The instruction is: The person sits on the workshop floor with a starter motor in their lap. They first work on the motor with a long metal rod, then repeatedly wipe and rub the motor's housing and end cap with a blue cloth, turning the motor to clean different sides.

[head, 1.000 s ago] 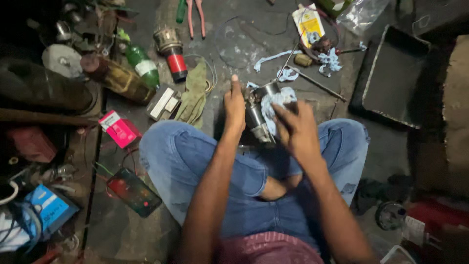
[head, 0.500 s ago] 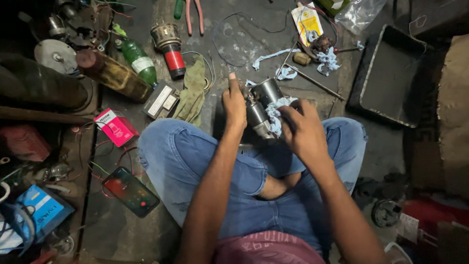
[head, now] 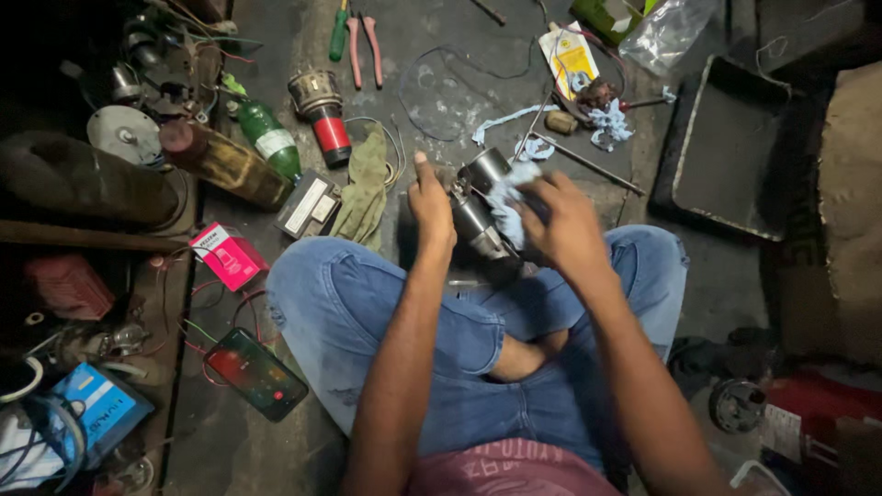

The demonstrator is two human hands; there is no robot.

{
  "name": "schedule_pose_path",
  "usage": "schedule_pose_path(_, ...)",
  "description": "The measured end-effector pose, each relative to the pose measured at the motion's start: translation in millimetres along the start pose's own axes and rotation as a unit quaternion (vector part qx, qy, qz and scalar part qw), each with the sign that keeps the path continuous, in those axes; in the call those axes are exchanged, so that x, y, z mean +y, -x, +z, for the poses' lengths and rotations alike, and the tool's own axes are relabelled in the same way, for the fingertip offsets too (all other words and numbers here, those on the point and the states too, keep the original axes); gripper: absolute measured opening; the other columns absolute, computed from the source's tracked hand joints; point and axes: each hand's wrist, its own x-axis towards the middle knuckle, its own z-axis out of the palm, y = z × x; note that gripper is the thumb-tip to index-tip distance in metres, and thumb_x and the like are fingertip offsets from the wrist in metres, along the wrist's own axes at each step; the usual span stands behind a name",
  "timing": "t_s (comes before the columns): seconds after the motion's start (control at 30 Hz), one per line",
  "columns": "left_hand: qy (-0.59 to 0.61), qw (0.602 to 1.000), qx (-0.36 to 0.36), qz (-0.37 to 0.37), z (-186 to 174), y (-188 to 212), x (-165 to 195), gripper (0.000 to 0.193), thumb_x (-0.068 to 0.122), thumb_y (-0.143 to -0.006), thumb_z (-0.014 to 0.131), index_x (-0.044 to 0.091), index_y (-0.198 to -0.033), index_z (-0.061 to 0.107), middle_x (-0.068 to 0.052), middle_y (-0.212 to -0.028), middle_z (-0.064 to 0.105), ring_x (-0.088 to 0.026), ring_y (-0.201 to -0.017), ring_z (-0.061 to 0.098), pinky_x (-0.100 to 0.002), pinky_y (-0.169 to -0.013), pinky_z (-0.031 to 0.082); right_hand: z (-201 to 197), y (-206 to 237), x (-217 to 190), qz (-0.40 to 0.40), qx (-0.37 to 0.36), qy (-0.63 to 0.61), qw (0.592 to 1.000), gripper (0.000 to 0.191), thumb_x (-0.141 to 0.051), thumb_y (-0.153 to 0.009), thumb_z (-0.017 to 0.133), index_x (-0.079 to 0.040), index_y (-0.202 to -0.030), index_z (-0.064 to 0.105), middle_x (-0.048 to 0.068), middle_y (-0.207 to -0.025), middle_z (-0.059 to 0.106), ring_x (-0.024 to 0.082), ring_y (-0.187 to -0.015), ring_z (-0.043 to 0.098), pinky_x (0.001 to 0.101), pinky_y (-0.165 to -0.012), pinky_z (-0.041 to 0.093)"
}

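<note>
Both hands work over the lap: the left hand (head: 430, 207) clasps the small metal motor (head: 478, 220), the right hand's (head: 562, 225) grip pinches a pale rag (head: 507, 195) against it, wiping seemingly underway, grime remaining.

Showing on the floor: 1 green bottle (head: 266, 138), 1 pair of red-handled pliers (head: 364, 46), 1 green-handled screwdriver (head: 338, 32), 1 phone (head: 255, 373), 1 pink box (head: 228, 256), 1 black tray (head: 726, 147), 2 hands working.
</note>
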Motion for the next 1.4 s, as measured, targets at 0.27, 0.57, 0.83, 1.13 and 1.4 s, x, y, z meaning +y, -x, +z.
schedule_pose_path(0.27,-0.333,0.920,-0.022,0.207,12.7,18.3,25.6,0.060,0.058,-0.086,0.062,-0.001,-0.089,0.069,-0.024,-0.084,0.072,-0.041,-0.080,0.069,-0.049,-0.074,0.052,8.4,-1.3,-9.3,0.068,0.009,0.056,0.996,0.027,-0.013,-0.085,0.076,-0.005,-0.111,0.072,0.019,-0.102,0.064,0.042,-0.094,0.064,0.0472,-0.077,0.050)
schedule_pose_path(0.57,-0.355,0.906,0.000,0.231,17.8,22.8,22.2,0.054,0.048,-0.096,0.059,-0.001,-0.076,0.068,-0.025,-0.076,0.067,-0.047,-0.075,0.065,-0.052,-0.071,0.049,11.9,1.5,-23.8,0.033,-0.002,0.114,0.993,0.039,-0.005,-0.081,0.071,-0.005,-0.120,0.068,0.019,-0.105,0.064,0.042,-0.099,0.060,0.0488,-0.085,0.049)
schedule_pose_path(0.83,-0.383,0.886,0.015,0.260,16.5,8.1,9.3,0.052,0.046,-0.096,0.062,0.000,-0.075,0.069,-0.026,-0.077,0.067,-0.048,-0.076,0.063,-0.053,-0.068,0.047,14.7,18.6,-27.1,0.044,0.031,0.114,0.992,0.044,-0.002,-0.075,0.070,-0.004,-0.119,0.068,0.018,-0.109,0.063,0.040,-0.101,0.057,0.0467,-0.087,0.048)
schedule_pose_path(1.13,-0.373,0.898,0.007,0.233,12.4,6.1,15.1,0.058,0.050,-0.095,0.063,-0.003,-0.071,0.066,-0.025,-0.070,0.063,-0.045,-0.067,0.061,-0.052,-0.067,0.047,25.7,-15.5,-23.4,0.008,0.045,0.066,0.997,0.031,-0.004,-0.086,0.069,-0.004,-0.117,0.070,0.018,-0.109,0.062,0.040,-0.102,0.058,0.0470,-0.088,0.049)
schedule_pose_path(1.4,-0.377,0.898,-0.002,0.226,12.6,2.9,7.3,0.054,0.048,-0.096,0.059,-0.001,-0.074,0.069,-0.023,-0.072,0.067,-0.043,-0.070,0.064,-0.052,-0.068,0.047,9.9,34.2,-22.2,0.057,0.004,0.114,0.992,0.034,-0.006,-0.080,0.072,-0.008,-0.114,0.073,0.016,-0.104,0.062,0.039,-0.101,0.059,0.0468,-0.084,0.050)
